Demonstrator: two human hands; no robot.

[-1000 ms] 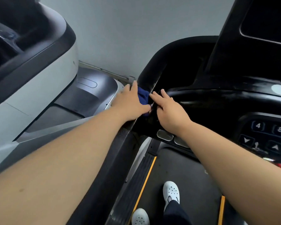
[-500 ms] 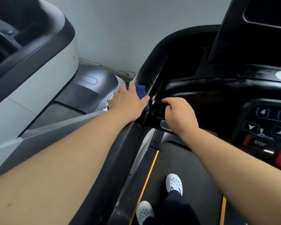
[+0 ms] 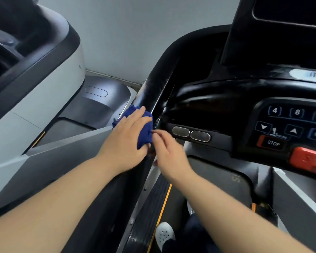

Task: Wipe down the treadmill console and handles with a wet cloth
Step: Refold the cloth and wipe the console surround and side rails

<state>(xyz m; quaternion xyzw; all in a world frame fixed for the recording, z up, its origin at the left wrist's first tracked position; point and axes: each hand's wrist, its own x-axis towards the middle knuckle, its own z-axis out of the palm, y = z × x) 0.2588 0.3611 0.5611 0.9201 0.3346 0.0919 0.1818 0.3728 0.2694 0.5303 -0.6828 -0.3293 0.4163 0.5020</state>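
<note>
Cloth (image 3: 145, 130) (dark blue) lies under our left hand (image 3: 126, 143), fingers (image 3: 135, 118) straight, pressing it on the handle (image 3: 153, 92); our right hand (image 3: 169, 154) touches its edge, grip too blurred to tell.

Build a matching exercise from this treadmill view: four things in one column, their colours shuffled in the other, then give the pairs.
Things:
1. cloth
2. shoe
3. oval sensor plates
4. safety tab

Colours:
A. white
B. red
C. blue
D. silver

Pairs: 1-C, 2-A, 3-D, 4-B
</note>
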